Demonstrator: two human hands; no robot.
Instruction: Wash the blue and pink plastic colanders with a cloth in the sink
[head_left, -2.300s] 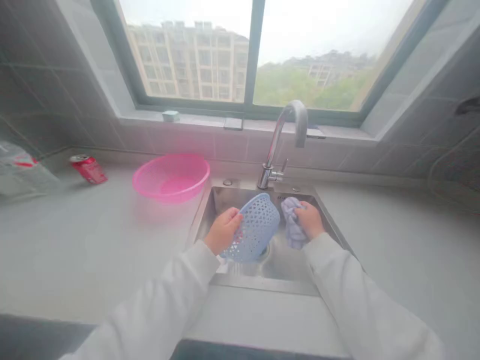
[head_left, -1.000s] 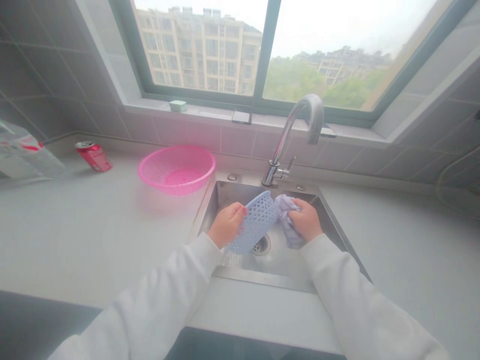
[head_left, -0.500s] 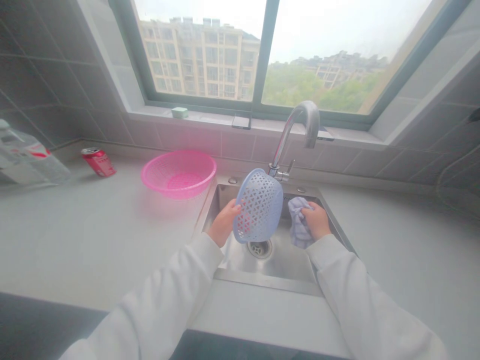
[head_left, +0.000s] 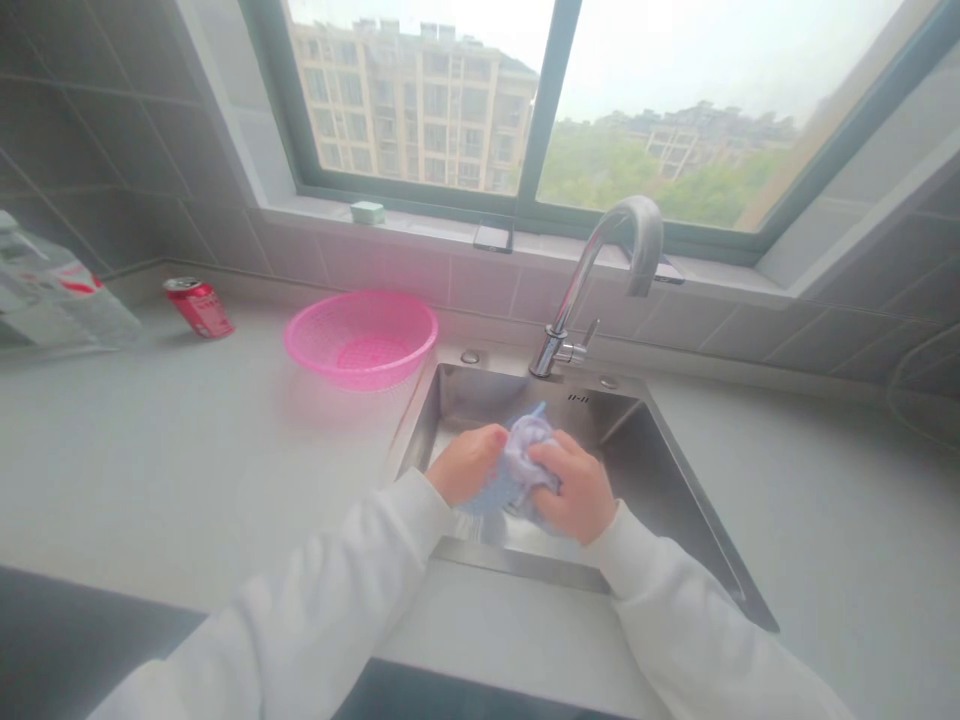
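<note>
Over the steel sink (head_left: 660, 480), my left hand (head_left: 466, 462) grips the rim of a pale blue plastic lattice basket (head_left: 491, 492), which is mostly hidden between my hands. My right hand (head_left: 574, 488) is closed on a bunched lilac cloth (head_left: 526, 450) and presses it against the basket. Both hands meet near the sink's front left. No water is seen running from the curved chrome tap (head_left: 600, 270), which rises behind the sink.
A pink plastic basket (head_left: 361, 338) sits on the counter left of the sink. Further left lie a red drink can (head_left: 198, 306) and a clear plastic bag (head_left: 52, 295). A green block (head_left: 367, 212) and a dark flat object (head_left: 493, 236) rest on the window sill.
The blue basket, held upright above the drain half a second ago, has come down low between my hands. My right hand has moved left with the cloth onto it.
</note>
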